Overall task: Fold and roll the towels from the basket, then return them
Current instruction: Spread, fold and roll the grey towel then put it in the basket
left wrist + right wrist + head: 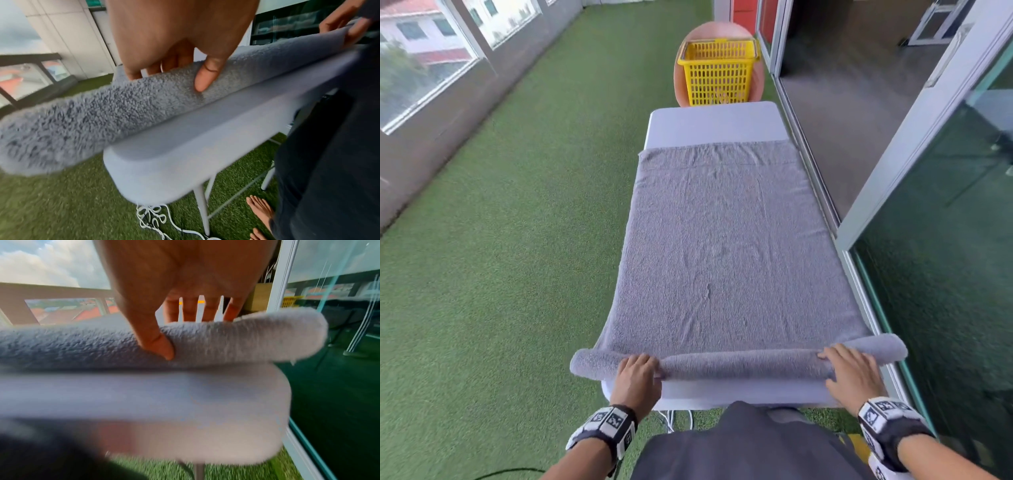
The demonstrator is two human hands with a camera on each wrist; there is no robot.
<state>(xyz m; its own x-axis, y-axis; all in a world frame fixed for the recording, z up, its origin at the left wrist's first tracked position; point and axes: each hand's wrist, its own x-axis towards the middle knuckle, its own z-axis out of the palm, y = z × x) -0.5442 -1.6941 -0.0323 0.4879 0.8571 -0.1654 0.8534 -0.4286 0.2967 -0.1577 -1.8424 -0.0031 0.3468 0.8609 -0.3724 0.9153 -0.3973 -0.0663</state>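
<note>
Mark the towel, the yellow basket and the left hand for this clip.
towel [719,246], head view, the flat unrolled middle.
yellow basket [719,78], head view, its slatted front wall.
left hand [636,380], head view, the back of the hand on the rolled end.

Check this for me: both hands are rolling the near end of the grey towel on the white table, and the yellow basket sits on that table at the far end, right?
Not quite. In the head view the yellow basket sits on a separate round surface beyond the white table. The rest holds.
</note>
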